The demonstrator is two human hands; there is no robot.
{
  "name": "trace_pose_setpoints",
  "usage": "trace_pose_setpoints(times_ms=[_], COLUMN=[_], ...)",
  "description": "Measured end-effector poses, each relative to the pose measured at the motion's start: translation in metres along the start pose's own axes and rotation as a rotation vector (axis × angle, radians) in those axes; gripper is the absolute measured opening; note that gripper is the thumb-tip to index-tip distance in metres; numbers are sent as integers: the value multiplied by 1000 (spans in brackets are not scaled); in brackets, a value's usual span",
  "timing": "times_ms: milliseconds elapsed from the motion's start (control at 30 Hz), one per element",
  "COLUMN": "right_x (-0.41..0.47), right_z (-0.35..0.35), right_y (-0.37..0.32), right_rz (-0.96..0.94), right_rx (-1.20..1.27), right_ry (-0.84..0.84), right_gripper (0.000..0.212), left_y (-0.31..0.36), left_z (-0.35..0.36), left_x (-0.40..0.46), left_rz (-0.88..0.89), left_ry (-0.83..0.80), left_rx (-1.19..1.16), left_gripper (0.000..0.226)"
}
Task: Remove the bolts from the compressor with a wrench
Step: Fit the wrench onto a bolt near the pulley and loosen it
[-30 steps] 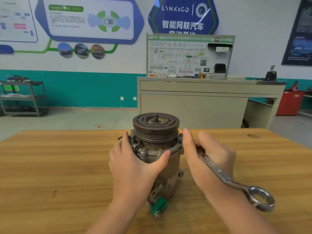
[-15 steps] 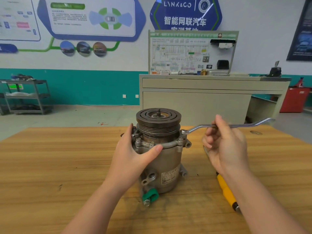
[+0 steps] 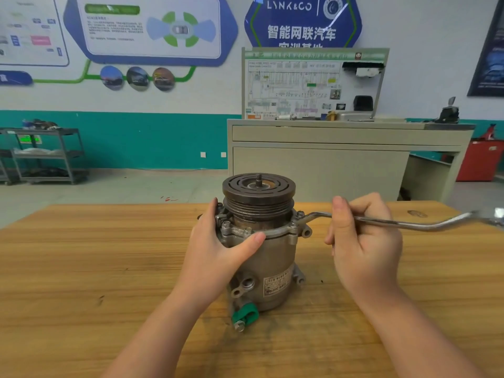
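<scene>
On the wooden table, right in front of me, the compressor is standing upright on its end, with its dark grooved pulley facing up. I am wrapping my left hand around the upper housing, the thumb lying across the front just under the flange and the fingers curling around the far left side, so the hand is gripping the body of the compressor. My right hand is sitting to the right of the unit, its fingers curling around the shank of the wrench and the thumb pointing up beside it. The wrench is lying roughly level, its near end sitting on a bolt at the right side of the flange, its far end running out toward the right edge of view. Two more bolt heads are showing on the front left of the flange. A green cap is sticking out near the base. Beyond the table, a grey cabinet carrying a wiring display board is standing against the wall, and a metal cart is standing at far left.
</scene>
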State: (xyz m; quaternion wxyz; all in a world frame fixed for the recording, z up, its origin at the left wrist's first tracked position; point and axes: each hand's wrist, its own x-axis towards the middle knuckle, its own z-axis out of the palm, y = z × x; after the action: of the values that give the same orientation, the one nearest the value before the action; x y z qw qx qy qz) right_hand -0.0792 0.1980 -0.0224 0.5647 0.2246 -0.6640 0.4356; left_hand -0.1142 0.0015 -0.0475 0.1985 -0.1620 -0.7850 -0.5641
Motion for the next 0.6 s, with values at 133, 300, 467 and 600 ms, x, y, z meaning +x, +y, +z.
trace_pose_setpoints(times_ms=[133, 300, 467, 600], right_x=[0, -2, -7, -12], right_z=[4, 9, 16, 30], right_y=[-8, -6, -7, -13], right_rz=[-155, -135, -122, -171], right_rx=[-49, -145, -44, -43], right_ry=[-66, 8, -34, 15], right_gripper=[41, 49, 43, 35], left_y=[0, -1, 0, 0], left_z=[0, 0, 0, 0], left_x=[0, 0, 1, 0], left_rz=[-2, -4, 12, 13], left_ry=[-6, -4, 0, 12], left_rx=[-5, -10, -4, 17], left_gripper=[120, 119, 110, 116])
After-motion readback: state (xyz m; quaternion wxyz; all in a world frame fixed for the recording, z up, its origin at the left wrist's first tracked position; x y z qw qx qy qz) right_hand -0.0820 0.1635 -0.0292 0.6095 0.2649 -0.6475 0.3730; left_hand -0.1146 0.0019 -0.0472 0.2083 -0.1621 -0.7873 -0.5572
